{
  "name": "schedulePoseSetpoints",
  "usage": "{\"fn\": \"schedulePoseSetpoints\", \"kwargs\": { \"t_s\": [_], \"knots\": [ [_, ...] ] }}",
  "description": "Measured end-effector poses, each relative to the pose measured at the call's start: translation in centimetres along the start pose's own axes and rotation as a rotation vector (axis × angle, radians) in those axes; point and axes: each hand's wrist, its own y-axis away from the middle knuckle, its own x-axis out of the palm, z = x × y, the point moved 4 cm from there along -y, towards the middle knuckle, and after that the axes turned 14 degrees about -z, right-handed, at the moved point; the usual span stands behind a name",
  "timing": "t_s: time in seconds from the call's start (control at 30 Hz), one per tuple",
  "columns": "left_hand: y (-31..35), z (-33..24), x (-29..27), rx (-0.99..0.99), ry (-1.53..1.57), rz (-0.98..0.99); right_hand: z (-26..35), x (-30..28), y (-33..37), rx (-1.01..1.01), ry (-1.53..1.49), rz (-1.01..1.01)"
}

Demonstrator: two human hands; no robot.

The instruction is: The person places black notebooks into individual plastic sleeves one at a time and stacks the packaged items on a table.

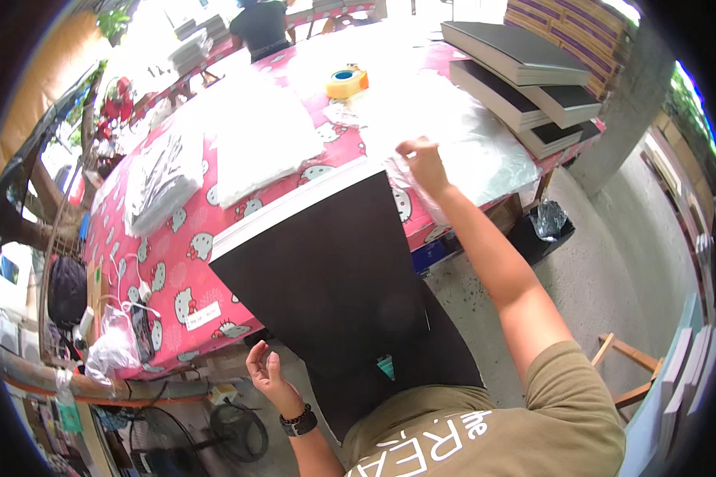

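Note:
A large thick book [318, 254] with a black cover and white page edges lies tilted at the table's near edge, close against my body. Off its lower left side, my left hand [272, 380] is open, fingers apart and nothing in it. My right hand [426, 165] is beyond the book's far right corner, over the edge of a pile of clear plastic sheets [493, 151]. Its fingers are bent together; glare hides what they hold, if anything. Crinkled plastic lies just beneath that hand.
A pink patterned cloth [191, 274] covers the table. On it are a tape roll [348, 82], a white stack [262, 139], a plastic-wrapped bundle [165, 179] and stacked black books [525, 60]. A black bin [542, 230] stands at right. Another person [260, 30] is at the back.

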Motion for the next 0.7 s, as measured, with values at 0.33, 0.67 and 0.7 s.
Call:
{"fn": "schedulePoseSetpoints", "kwargs": {
  "t_s": [0.33, 0.67, 0.7],
  "knots": [
    [2.4, -4.3, 4.4, 0.269, -0.02, 0.299, -0.7, -10.8, 2.0, 0.616, -0.396, -0.249],
    [6.1, -10.3, 12.2, 0.444, 0.131, 1.071, 24.2, -13.4, 7.5, 0.31, -0.886, 1.218],
    [6.6, -10.0, 11.9, 0.379, 0.065, 1.143, 24.4, -13.7, 7.0, 0.398, -0.847, 1.109]
  ]
}}
